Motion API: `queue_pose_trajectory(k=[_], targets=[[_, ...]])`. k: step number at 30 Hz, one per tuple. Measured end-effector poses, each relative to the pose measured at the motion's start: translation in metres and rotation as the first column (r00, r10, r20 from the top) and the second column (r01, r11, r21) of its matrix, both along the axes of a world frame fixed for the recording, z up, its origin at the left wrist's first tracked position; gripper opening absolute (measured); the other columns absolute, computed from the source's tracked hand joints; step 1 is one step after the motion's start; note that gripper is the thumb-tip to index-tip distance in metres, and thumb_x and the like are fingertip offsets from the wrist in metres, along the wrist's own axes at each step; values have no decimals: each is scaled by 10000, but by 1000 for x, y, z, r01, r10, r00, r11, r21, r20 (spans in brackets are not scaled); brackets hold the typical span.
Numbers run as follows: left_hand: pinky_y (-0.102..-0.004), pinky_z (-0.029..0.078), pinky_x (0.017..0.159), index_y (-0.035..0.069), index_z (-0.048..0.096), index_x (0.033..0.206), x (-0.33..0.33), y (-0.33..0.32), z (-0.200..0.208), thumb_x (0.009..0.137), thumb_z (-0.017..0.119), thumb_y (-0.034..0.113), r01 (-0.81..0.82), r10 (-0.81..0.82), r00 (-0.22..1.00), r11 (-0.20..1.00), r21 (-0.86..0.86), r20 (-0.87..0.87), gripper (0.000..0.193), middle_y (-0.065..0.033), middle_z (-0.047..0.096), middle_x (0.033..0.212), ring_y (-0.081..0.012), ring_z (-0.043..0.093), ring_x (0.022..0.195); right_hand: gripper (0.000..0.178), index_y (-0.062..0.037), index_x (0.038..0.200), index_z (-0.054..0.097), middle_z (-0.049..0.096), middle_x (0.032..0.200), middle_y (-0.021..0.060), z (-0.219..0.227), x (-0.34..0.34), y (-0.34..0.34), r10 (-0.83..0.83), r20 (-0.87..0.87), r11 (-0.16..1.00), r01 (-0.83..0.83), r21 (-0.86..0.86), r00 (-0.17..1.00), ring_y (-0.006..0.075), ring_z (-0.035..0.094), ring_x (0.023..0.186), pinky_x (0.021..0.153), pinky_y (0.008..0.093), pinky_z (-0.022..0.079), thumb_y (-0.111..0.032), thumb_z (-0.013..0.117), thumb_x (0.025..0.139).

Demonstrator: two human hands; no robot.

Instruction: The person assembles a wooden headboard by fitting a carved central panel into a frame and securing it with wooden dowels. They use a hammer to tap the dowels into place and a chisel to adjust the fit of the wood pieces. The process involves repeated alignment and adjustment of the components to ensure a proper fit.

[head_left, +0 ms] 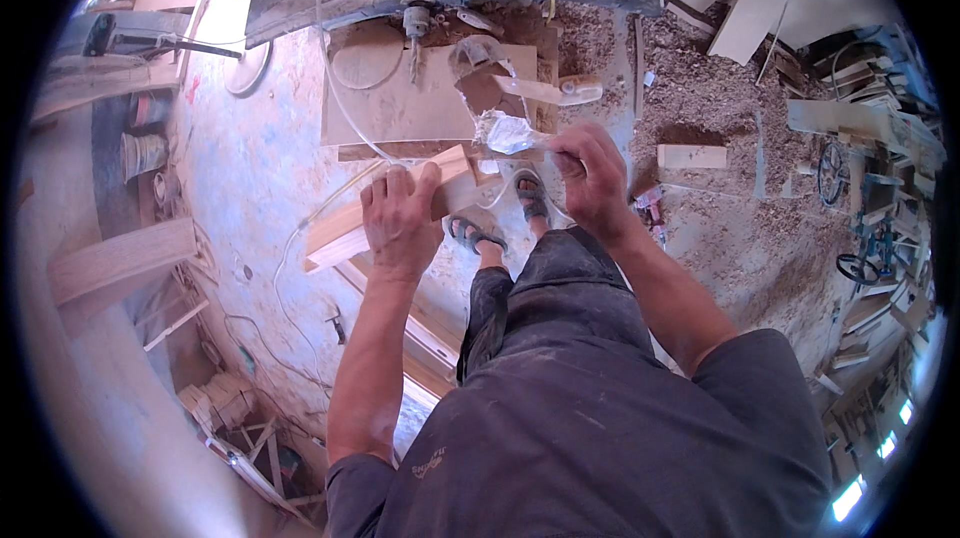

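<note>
My left hand is closed over a light wooden block, near the end of a longer piece of timber. Thumb and fingers lie on its upper faces. To its right, my right hand pinches the end of a thin tool or stick. At the tool's other end, a white, shiny clump hangs just beyond the block; whether it is glue or plastic I cannot make out. Behind the clump is a brownish container, partly hidden. A flat wooden piece lies beside it.
A drill chuck with a bit stands ahead, over a brown board. A pale hose runs down past my left hand. Sawdust covers the floor at right, with a wood block on it. Boards line the left wall.
</note>
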State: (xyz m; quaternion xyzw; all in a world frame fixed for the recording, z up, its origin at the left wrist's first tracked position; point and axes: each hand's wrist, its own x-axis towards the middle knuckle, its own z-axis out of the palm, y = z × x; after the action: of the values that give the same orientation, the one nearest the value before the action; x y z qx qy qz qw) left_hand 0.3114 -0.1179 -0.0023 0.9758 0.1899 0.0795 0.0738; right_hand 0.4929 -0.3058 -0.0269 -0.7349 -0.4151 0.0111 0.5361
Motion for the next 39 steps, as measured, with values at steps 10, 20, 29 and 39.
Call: queue_pose_trajectory(k=[10,20,29,39], targets=[[-417,395,775,181,595,1113,-3,8,-4,624,685,24,-52,54,995,998,23,-79,521,-103,532,913,-303,538,869,187,-55,878,603,584,842,103,49,-1,-22,107,-66,991,-112,-78,992,306,567,798,697,391,460,56,659,738],[-413,395,784,180,589,1104,-4,-1,-3,642,692,54,-24,23,999,1000,21,39,489,-93,541,934,-300,543,889,90,-50,879,612,595,842,122,8,-2,17,33,-44,999,-33,3,998,338,576,834,710,398,462,-3,642,809],[-409,494,768,106,617,1063,-12,4,6,686,739,4,-225,357,916,836,-500,185,409,-87,619,942,-276,615,846,77,-30,948,617,625,857,117,-10,8,10,-172,-341,985,154,-79,924,260,611,776,712,331,482,-41,622,872],[-526,440,983,95,525,1247,-20,64,16,809,686,263,298,977,-54,-183,-937,-208,496,-110,563,1172,-308,537,1114,57,-20,977,609,579,871,28,48,2,-20,-50,-398,997,67,31,916,99,534,822,766,242,436,-38,598,924]])
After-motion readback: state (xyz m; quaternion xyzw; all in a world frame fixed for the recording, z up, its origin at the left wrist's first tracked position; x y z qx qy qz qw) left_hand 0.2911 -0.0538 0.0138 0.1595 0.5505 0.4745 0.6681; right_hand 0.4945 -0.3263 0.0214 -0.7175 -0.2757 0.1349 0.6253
